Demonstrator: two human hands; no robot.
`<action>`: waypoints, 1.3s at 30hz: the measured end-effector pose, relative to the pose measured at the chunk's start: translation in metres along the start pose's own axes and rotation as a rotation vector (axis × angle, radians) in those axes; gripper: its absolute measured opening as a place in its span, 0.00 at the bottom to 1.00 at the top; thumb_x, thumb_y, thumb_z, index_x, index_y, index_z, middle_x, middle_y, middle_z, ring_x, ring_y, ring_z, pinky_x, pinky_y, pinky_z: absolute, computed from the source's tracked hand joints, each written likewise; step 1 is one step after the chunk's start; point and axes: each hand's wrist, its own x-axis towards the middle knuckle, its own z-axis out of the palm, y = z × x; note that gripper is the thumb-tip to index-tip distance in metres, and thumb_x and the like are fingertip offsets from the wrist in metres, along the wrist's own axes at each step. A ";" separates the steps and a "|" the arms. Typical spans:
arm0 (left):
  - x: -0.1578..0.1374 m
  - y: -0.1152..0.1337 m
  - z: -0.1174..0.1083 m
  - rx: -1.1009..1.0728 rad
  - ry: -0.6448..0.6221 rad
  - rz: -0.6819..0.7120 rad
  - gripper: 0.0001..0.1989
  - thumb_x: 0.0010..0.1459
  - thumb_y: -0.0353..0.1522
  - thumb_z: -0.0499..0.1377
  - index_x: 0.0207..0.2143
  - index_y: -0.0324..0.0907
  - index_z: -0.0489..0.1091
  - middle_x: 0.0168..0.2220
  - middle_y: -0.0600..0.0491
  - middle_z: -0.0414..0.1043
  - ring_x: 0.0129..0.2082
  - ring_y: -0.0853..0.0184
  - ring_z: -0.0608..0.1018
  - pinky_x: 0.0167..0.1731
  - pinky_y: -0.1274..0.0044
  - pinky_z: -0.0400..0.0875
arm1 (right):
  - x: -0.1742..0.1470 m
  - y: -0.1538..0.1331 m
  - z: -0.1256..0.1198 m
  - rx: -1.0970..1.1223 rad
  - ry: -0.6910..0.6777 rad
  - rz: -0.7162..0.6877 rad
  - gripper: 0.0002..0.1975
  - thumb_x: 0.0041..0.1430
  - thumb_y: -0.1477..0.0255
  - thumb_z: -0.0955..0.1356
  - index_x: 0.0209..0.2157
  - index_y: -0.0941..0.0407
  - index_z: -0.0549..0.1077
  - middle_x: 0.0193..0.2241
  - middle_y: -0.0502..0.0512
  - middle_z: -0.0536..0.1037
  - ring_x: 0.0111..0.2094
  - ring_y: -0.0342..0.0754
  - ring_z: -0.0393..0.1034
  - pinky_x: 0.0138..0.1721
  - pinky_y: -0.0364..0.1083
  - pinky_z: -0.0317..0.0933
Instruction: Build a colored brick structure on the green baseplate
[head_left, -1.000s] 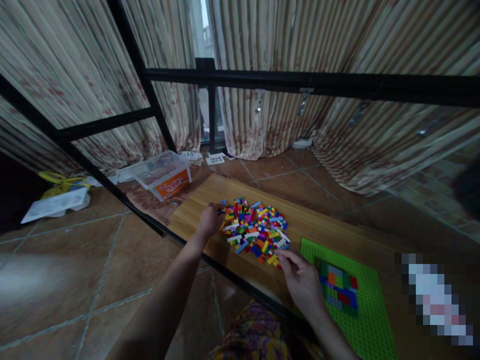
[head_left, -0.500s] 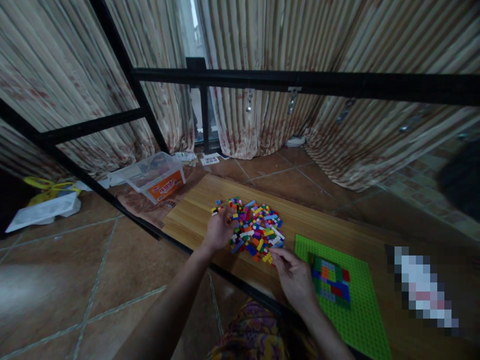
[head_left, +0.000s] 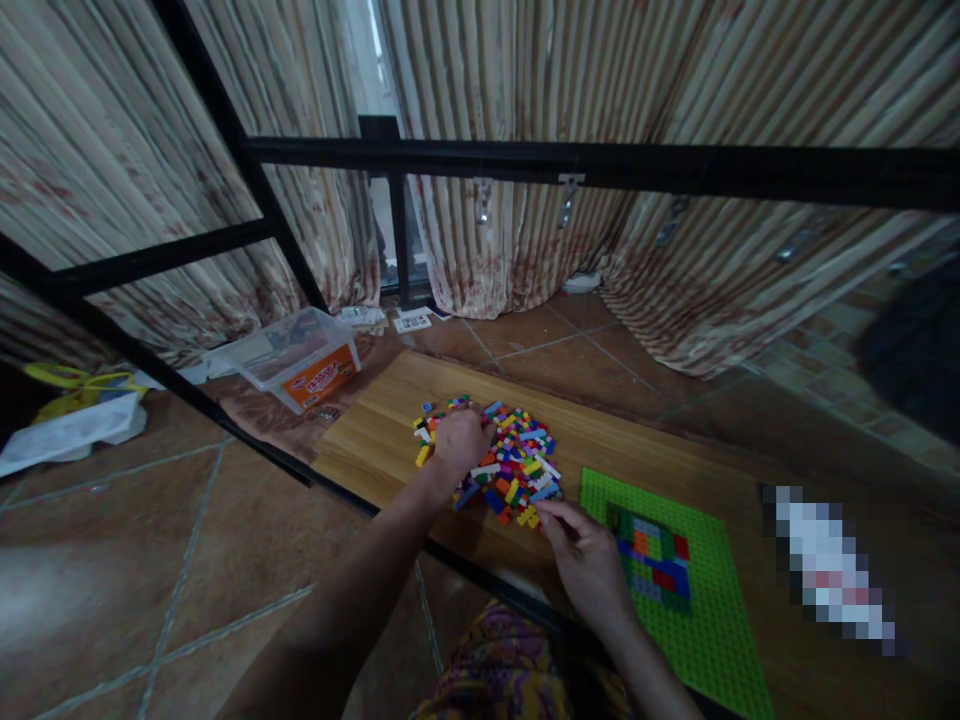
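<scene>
Multicoloured toy building bricks [head_left: 517, 465] lie in a loose pile on a wooden tabletop [head_left: 367, 425], with one small blue brick [head_left: 427, 407] just beyond its far left edge. The person's left hand [head_left: 459, 440] is over the left part of the pile, back of the hand upward; its fingers are hidden, so whether they are apart or closed on a brick cannot be told. The right hand [head_left: 589, 560] is at the pile's near right edge beside some yellow bricks [head_left: 529, 517], thumb and forefinger tips close together; whether they meet or pinch a brick cannot be made out. Right of the pile lies a studded green baseplate [head_left: 720, 640] bearing a flat patch of red, blue, orange and grey bricks [head_left: 652, 562]. Beyond the table's left end sits a clear plastic bin [head_left: 262, 362] with an orange label [head_left: 322, 378]. Striped curtains [head_left: 510, 250] hang behind a black metal frame [head_left: 525, 157].
</scene>
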 end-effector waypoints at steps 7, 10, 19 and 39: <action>-0.002 -0.003 -0.006 -0.179 0.026 0.005 0.09 0.58 0.31 0.55 0.33 0.39 0.75 0.36 0.46 0.78 0.40 0.60 0.78 0.42 0.72 0.70 | -0.002 0.000 -0.004 0.033 0.026 0.013 0.14 0.59 0.62 0.65 0.37 0.54 0.79 0.34 0.55 0.81 0.35 0.49 0.74 0.39 0.47 0.67; -0.020 -0.002 -0.012 -0.456 0.022 -0.015 0.09 0.58 0.32 0.54 0.34 0.40 0.74 0.32 0.53 0.77 0.33 0.67 0.78 0.35 0.78 0.70 | 0.001 -0.005 -0.001 0.120 0.053 0.076 0.15 0.58 0.61 0.66 0.37 0.54 0.79 0.33 0.55 0.81 0.32 0.49 0.74 0.37 0.47 0.68; -0.103 0.033 -0.021 -1.495 -0.238 -0.245 0.14 0.45 0.35 0.68 0.35 0.40 0.75 0.30 0.55 0.76 0.29 0.72 0.74 0.31 0.81 0.68 | 0.018 -0.048 0.015 0.450 0.122 0.035 0.17 0.54 0.61 0.70 0.44 0.53 0.77 0.36 0.53 0.80 0.36 0.47 0.75 0.39 0.46 0.69; -0.126 0.041 -0.001 -1.282 -0.014 -0.213 0.09 0.48 0.38 0.65 0.26 0.41 0.77 0.22 0.55 0.75 0.22 0.69 0.73 0.26 0.78 0.69 | -0.002 -0.043 0.023 0.560 0.205 0.220 0.16 0.49 0.60 0.72 0.38 0.54 0.80 0.39 0.56 0.82 0.42 0.54 0.76 0.42 0.52 0.70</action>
